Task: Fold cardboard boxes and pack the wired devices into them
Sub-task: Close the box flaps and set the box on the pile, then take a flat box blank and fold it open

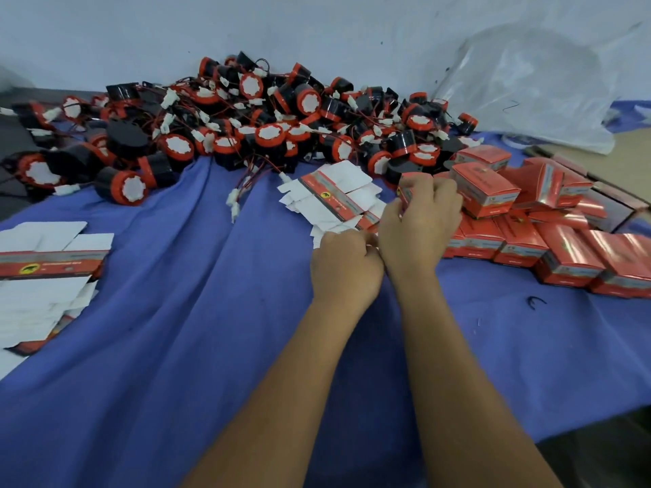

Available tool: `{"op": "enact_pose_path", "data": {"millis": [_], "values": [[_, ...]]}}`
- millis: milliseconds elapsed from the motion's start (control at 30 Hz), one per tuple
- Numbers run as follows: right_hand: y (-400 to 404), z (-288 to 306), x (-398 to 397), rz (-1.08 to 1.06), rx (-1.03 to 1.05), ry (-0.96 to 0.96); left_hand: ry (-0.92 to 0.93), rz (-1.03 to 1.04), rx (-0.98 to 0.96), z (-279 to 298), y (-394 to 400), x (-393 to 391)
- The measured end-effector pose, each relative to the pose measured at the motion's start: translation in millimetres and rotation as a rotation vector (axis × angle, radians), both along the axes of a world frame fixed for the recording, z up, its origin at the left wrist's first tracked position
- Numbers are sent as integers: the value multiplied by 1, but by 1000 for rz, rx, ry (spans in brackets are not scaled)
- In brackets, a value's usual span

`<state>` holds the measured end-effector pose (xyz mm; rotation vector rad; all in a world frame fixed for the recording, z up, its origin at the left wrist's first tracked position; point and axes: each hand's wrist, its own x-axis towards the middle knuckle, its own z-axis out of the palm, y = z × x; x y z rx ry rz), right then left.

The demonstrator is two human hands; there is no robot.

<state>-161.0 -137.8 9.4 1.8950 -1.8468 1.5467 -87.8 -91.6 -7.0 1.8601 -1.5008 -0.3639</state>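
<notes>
- Your hands are working close together, touching, just right of the worktop's middle: your right hand [421, 220] is gripping a small red box [405, 193], fingers curled over its top, while your left hand [347, 265] is curling into a loose fist against the right wrist; whether it is pinching a flap is hidden.
- You are holding that box just beside the finished boxes [521, 237], which are lying to the right of it, so the right hand is the nearer one for setting it down there.
- Flat blanks [338, 195] are lying just beyond the left hand, their long red stripe running diagonally from upper left to lower right; a second stack [45, 272] is sitting well apart at the left edge.
- Devices [246, 121] are piling up at the back, round black bodies with red rims, white faces, thin red-and-black wires and white plugs, tangling together.
- Cardboard is looking glossy and stiff; the blue cloth [176, 311] is wrinkling softly; a crinkled clear bag [528, 82] is slumping at the far right.
</notes>
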Motion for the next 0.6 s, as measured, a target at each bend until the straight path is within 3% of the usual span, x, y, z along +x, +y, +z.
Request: {"op": "enact_pose_path", "data": {"millis": [100, 133, 233, 300, 400, 600], "values": [[-14, 11, 34, 373, 291, -230, 240, 76, -15, 13, -3, 25], [-18, 10, 46, 420, 414, -225, 280, 109, -42, 15, -4, 37], [-23, -7, 71, 343, 629, 187, 342, 204, -65, 9, -7, 78], [-21, -20, 76, 267, 618, 351, 351, 211, -36, -3, -5, 98], [-19, -29, 75, 231, 463, 404, 431, 196, -93, -14, -3, 111], [-10, -24, 73, 461, 333, 142, 682, 285, -278, -14, -7, 112]]}}
